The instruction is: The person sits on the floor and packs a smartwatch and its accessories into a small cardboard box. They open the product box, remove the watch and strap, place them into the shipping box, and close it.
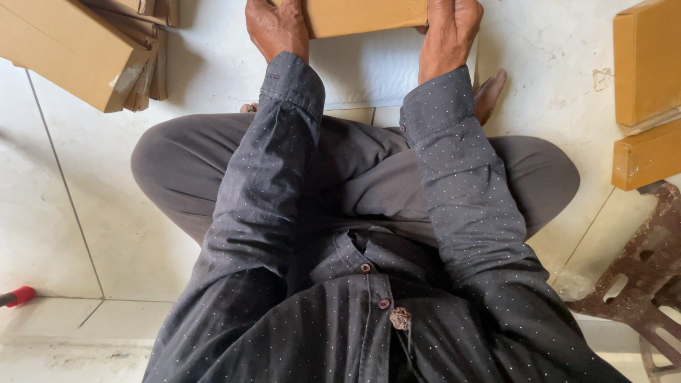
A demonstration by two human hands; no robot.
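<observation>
Both hands are recorded at the top edge of the view: left hand (278,27) and right hand (448,32), each closed around an end of one cardboard box (365,15), held between them above a white sheet (369,74) on the tiled floor (64,213). The fingers are curled over the box ends; the fingertips are cut off by the frame.

Handling note, as a judgement: the box is best kept level, gripped evenly at both ends, and pressed squarely so that its edges are not crushed.

Count:
- Held box: one.
- Stack of flattened cardboard (85,50), upper left: one stack; sheets not countable.
- Wrapped cardboard parcels (647,92), right: two visible.
- Rusty metal frame (638,276), lower right: one.
- Red handle (18,296), left edge: one.
- Bare foot (489,92), beside the right wrist: one seen clearly.
</observation>
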